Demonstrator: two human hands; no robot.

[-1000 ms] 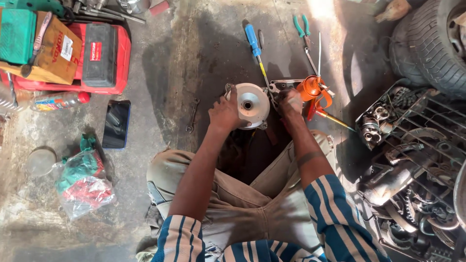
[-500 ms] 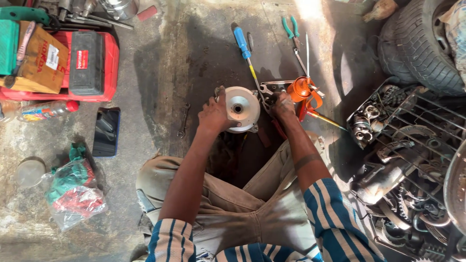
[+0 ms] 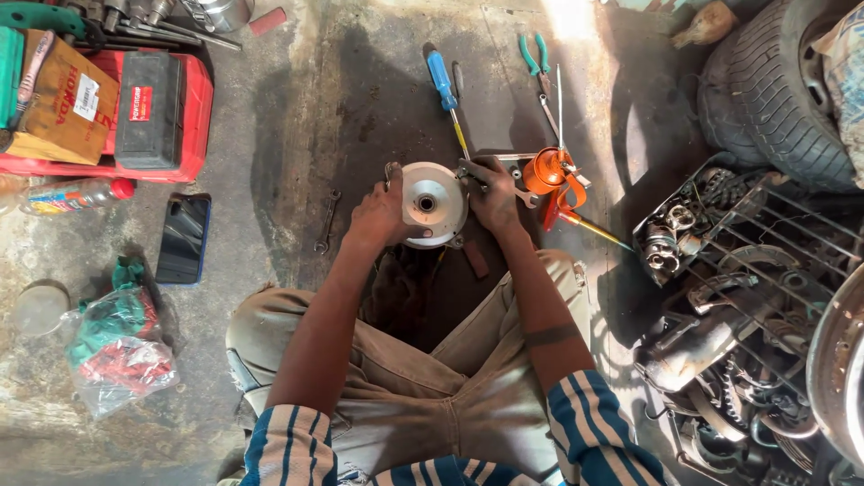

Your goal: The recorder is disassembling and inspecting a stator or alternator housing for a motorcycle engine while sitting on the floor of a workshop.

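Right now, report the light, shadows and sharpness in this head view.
Head view: hard sunlight burns out the concrete floor at top; the person's own shadow darkens the middle, round the left hand, right hand and silver round part; that part shines without glare; focus is sharp throughout, edges bend slightly near the tyre.

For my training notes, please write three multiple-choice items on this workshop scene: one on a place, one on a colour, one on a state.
1. Where does the phone lie?
A. on the tyre
B. on the floor, below the red case
C. in the wire crate

2. What colour is the screwdriver handle?
A. blue
B. yellow
C. black

3. How is the round metal part held?
A. left hand only
B. untouched
C. both hands

B: it lies on concrete below the case.
A: the handle is blue.
C: the left hand and right hand grip its sides.
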